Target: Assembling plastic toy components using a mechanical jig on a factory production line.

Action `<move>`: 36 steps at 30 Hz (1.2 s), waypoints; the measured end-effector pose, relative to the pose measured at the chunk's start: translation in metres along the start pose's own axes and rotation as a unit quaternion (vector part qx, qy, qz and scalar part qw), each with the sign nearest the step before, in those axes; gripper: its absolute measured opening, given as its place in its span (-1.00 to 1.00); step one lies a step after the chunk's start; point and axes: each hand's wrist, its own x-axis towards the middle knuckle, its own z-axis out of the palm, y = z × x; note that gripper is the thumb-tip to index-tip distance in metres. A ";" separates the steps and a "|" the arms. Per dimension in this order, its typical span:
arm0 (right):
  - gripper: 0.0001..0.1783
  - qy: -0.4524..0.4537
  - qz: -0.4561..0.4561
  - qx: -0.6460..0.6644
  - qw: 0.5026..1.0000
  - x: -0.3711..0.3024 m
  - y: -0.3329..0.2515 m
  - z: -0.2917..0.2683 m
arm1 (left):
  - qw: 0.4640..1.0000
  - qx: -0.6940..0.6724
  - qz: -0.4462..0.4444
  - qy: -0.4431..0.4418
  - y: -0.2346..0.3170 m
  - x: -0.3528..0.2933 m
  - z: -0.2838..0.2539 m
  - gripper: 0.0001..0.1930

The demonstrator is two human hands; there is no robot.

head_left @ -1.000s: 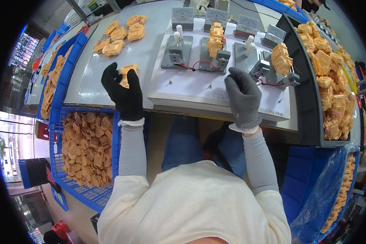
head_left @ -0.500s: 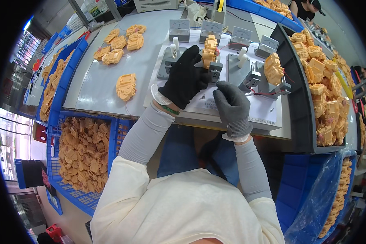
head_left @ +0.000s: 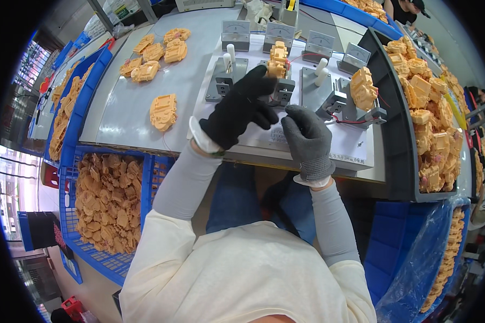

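Observation:
My left hand [head_left: 241, 107], in a black glove, hovers over the left part of the white test board [head_left: 242, 153]. Its fingers are apart, and the upper ones reach the lower end of an orange plastic housing [head_left: 278, 58] standing in a grey clamp fixture [head_left: 283, 92]. Whether they touch it, I cannot tell. My right hand [head_left: 307, 141], grey-gloved, is closed with curled fingers near the board's front; anything inside it is hidden. Further right, a second orange housing [head_left: 363, 89] sits in another fixture. Fixtures with white-knobbed levers [head_left: 321, 74] stand between and to the left.
Several analog meters [head_left: 236, 35] line the board's back. Loose orange housings [head_left: 163, 112] lie on the table's left side. A dark bin [head_left: 415, 185] heaped with housings stands at right, a full blue crate [head_left: 99, 264] at lower left. Thin wires cross the board.
My left hand has drawn back slightly left and toward me from the clamp fixture, its fingers spreading. My right hand has barely moved.

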 end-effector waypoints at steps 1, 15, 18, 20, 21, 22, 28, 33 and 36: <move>-0.78 -0.002 -0.002 -0.004 1.000 -0.001 0.001 0.001 | 0.989 0.139 -0.039 -0.012 0.005 0.000 -0.004 -0.45; -0.78 -0.005 -0.006 -0.028 1.000 0.000 -0.001 0.000 | 0.716 0.665 0.210 -0.024 0.016 0.085 -0.025 -0.43; -0.78 -0.009 -0.009 -0.031 0.999 0.000 0.000 -0.001 | 0.699 0.691 0.183 -0.027 0.026 0.079 -0.019 -0.42; -0.78 -0.005 -0.012 -0.021 1.000 0.000 0.000 -0.001 | 0.688 0.702 0.181 -0.028 0.030 0.077 -0.019 -0.42; -0.78 -0.007 -0.004 -0.018 1.000 0.000 -0.001 -0.001 | 0.677 0.713 0.180 -0.029 0.031 0.077 -0.019 -0.42; -0.78 -0.009 0.003 -0.017 1.000 0.000 -0.002 -0.001 | 0.676 0.714 0.180 -0.028 0.031 0.076 -0.018 -0.42; -0.78 0.010 0.057 -0.043 0.997 0.003 -0.007 0.005 | 0.669 0.726 0.155 -0.030 0.035 0.072 -0.012 -0.45; -0.77 0.007 0.099 -0.009 0.995 0.011 -0.005 0.016 | 0.716 0.675 0.171 -0.039 0.028 0.079 -0.021 -0.56; -0.77 0.045 0.132 -0.047 0.989 0.013 -0.006 0.025 | 0.739 0.630 0.234 -0.035 0.016 0.082 -0.027 -0.42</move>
